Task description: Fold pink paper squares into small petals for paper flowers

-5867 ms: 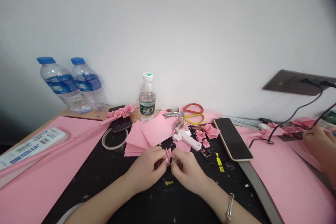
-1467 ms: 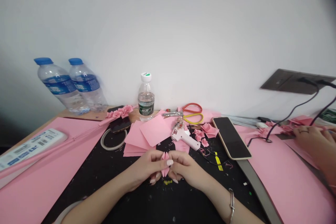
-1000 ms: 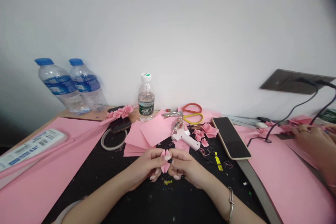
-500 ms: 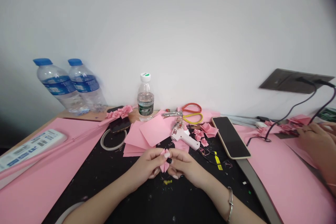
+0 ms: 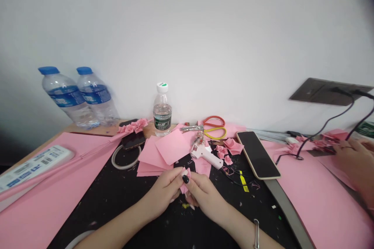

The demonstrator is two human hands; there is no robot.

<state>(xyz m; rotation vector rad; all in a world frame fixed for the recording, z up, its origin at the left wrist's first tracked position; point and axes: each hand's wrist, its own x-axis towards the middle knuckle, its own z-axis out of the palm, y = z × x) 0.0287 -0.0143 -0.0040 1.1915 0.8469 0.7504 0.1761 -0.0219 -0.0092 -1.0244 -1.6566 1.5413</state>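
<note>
The left hand [image 5: 164, 192] and right hand [image 5: 204, 196] hide most of the pink paper [image 5: 184, 187] between them. A co-worker's hand [image 5: 352, 155] is cut off at the right edge; the yellow bits [image 5: 185, 205] below are too small to tell.

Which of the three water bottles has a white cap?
The smaller bottle, standing alone behind the pink paper sheets; the two larger bottles to its left have blue caps.

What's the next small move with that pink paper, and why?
Probably press the crease of the folded pink paper firmly between the left hand and right hand. Both hands are pinching it close together, so it seems well held for that, and the white hot glue gun lies beyond them, untouched.
</note>
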